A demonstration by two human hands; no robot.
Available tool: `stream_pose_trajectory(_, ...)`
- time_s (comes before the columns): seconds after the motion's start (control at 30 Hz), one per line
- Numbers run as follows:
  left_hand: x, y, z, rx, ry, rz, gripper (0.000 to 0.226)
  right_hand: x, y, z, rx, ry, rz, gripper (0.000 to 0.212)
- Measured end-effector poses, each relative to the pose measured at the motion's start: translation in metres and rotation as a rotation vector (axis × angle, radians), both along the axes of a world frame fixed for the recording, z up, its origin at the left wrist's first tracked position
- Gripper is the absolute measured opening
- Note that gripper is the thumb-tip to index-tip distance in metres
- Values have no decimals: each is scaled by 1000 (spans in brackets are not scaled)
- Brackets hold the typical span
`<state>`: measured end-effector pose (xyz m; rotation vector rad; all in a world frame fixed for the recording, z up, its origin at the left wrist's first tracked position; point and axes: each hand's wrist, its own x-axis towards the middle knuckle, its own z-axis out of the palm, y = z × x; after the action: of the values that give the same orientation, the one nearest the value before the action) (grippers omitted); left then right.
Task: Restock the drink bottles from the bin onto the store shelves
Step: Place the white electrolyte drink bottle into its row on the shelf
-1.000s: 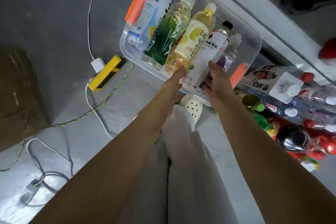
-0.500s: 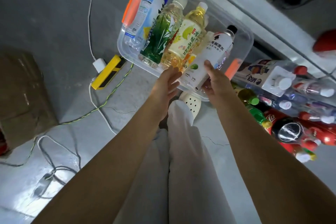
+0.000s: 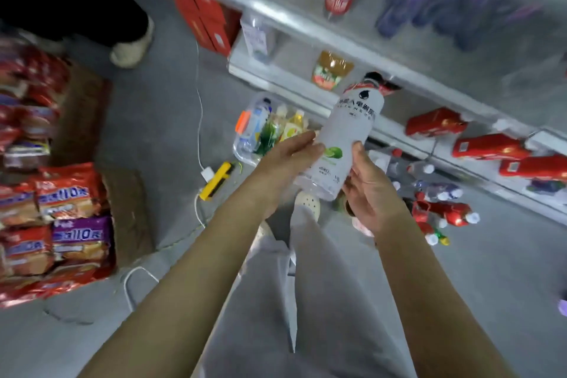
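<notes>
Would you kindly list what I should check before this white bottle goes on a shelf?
1. Bottle gripped by left hand and right hand: ok.
2. Cap on: ok.
3. Bottle upright: not ok, tilted.
4. Matching slot on shelf: cannot tell, blurred.
5. Floor by feet clear: not ok, loose bottles lie there.
</notes>
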<state>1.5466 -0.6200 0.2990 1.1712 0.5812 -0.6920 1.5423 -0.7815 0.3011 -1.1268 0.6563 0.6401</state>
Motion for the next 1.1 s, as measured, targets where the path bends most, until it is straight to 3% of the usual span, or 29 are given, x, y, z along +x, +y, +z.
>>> stream_pose_trajectory(0.1, -11, 10, 85, 64, -187, -63, 53, -17, 2, 75, 28, -139, 49, 48)
stream_pose_trajectory(0.3, -43, 18, 199, 148, -544, 5, 60, -27, 9, 189, 52, -465, 103, 58)
stream_pose_trajectory(0.43, -53, 18, 261, 150, -742, 22, 53, -30, 0, 259, -6, -650, 150, 35)
stream_pose_trajectory(0.5, -56, 12, 287, 115, -813, -4, 50, -35, -6, 287, -7, -706, 126, 35)
stream_pose_trajectory(0.6, -61, -3, 316, 39, -854, 7, 51, -42, -15, 323, -28, -772, 93, 58)
stream_pose_trajectory(0.8, -68, -48, 356, -1, -949, -4, 56, -60, -59, 370, -61, -857, 29, 41)
stream_pose_trajectory(0.97, -75, -96, 363, -16, -960, -3, 62, -69, -105, 373, 2, -822, -114, 59)
stream_pose_trajectory(1.1, -80, -133, 364, -45, -915, -58, 79, -78, -144, 369, -30, -809, -146, 62)
